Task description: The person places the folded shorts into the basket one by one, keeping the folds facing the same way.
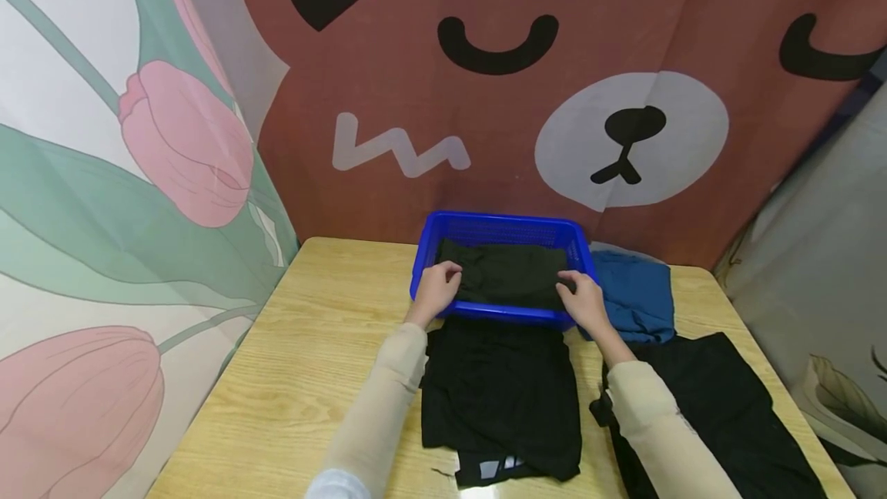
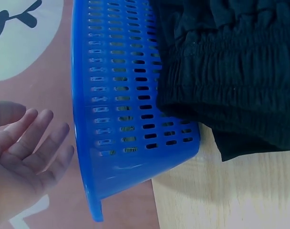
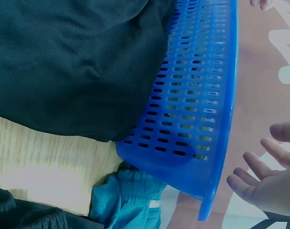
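A blue plastic basket point(image 1: 499, 219) with slotted walls stands at the back of the table, and a folded dark green garment point(image 1: 513, 276) lies inside it. My left hand point(image 1: 436, 287) is over the basket's left front corner, near the garment's left end. In the left wrist view its fingers point(image 2: 42, 136) are loosely bent with nothing in them. Over the right front corner is my right hand point(image 1: 584, 299), close to the garment's right end. The right wrist view shows that hand's relaxed fingers point(image 3: 259, 167), also holding nothing.
Folded black clothing point(image 1: 499, 399) with a gathered waistband lies against the basket's front. Blue folded clothing point(image 1: 634, 295) sits right of the basket. More black clothing point(image 1: 728, 406) covers the table's right side, partly under my right sleeve. Bare wood table point(image 1: 298, 345) shows on the left.
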Tool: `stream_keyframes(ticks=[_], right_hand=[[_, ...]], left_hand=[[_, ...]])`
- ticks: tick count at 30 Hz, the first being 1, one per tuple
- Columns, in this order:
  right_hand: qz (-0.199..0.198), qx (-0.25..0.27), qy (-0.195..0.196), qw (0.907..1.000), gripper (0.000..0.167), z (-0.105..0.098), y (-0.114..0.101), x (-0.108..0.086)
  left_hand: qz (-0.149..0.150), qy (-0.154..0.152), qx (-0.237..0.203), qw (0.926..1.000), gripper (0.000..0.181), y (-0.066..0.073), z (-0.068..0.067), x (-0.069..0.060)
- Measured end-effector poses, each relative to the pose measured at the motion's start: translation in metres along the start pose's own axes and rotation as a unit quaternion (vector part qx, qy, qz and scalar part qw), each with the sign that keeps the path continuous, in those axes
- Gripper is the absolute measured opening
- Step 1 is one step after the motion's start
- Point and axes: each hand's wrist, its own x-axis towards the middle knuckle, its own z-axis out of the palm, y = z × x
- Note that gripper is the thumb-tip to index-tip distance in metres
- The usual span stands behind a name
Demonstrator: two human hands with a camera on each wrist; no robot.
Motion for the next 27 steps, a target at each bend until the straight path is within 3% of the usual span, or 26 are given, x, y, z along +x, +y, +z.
stream_keyframes(ticks=[9,14,27], right_hand=[[0.022,0.017,0.016,0.9995,0.029,-0.008,-0.003,-0.023],[0.004,0.018,0.038,0.9991,0.027,-0.01,-0.005,-0.032],[-0.02,0.052,0.095,0.9939,0.021,-0.006,-0.008,-0.06]], left_hand=[[0.031,0.048,-0.016,0.9983,0.015,0.01,-0.006,-0.017],[0.046,0.077,-0.018,0.9958,0.013,0.009,-0.006,-0.026],[0.068,0.102,-0.067,0.9901,0.009,0.006,-0.006,-0.051]])
